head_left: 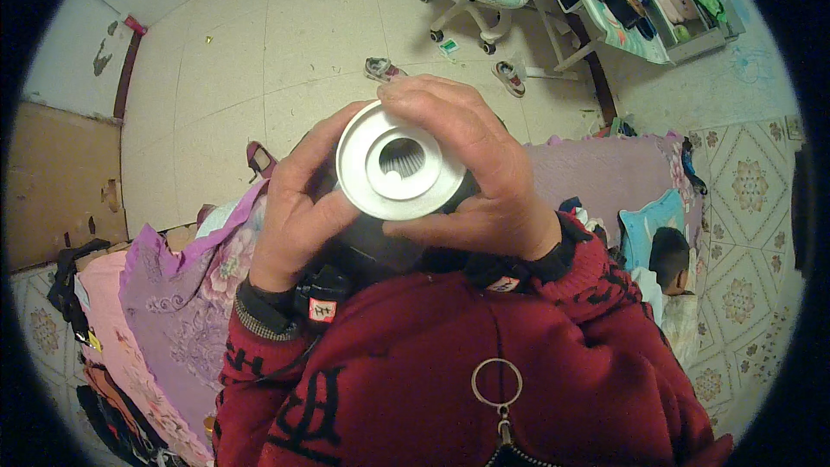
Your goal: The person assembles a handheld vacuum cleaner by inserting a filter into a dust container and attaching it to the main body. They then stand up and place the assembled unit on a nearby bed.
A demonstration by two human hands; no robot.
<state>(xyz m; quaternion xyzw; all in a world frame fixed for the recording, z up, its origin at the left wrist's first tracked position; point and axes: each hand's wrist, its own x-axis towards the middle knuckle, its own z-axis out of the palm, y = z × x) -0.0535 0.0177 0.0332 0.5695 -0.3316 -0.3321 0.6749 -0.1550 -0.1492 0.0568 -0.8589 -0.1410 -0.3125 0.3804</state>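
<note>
A pale tiled floor fills the far part of the view, with a purple floral quilt on the left side and more bedding on the right. A red knit jacket takes up the foreground, its sleeves bent at the elbows and angling inward so that both wrists rise toward the centre. The right hand is half open, curved like a C and clamped on a white ring-ended cylinder: its fingers arch over the upper edge from the right, while its thumb lies beneath the lower edge, pointing left. The left hand is also partly open and closed against the same piece, its fingers reaching up along the left side and its thumb pressed near the lower left of the rim. The cylinder sits between the two hands, in front of the chest, with its round end tipped up toward the viewer; its full length is hidden. A smaller stepped ring surrounds the central hole, where narrow ribs show inside. Below the hands, a small black device sits by the left wrist, and a metal zip-pull ring hangs on the jacket.
</note>
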